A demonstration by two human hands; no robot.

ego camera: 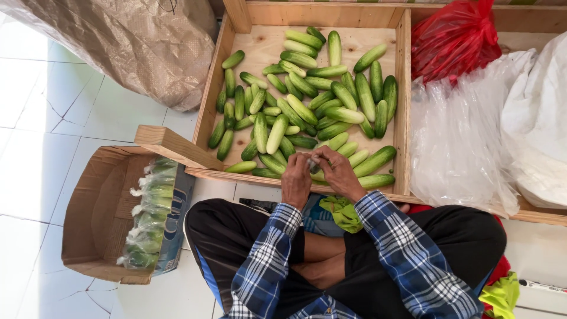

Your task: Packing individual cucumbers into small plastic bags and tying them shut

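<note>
My left hand (pixel 296 179) and my right hand (pixel 336 170) meet over the front edge of a shallow wooden crate (pixel 403 88). Together they pinch a small clear plastic bag (pixel 312 165); what is inside it is hidden by my fingers. Several loose green cucumbers (pixel 304 97) lie spread across the crate just beyond my hands. I sit cross-legged in black trousers and a blue checked shirt.
A cardboard box (pixel 97 212) at my left holds a row of bagged cucumbers (pixel 149 212). Clear plastic bags (pixel 460 136), a red bag (pixel 452 38) and a white sack (pixel 540 118) lie to the right. A brown sack (pixel 136 41) sits far left. A green cloth (pixel 342 211) lies on my lap.
</note>
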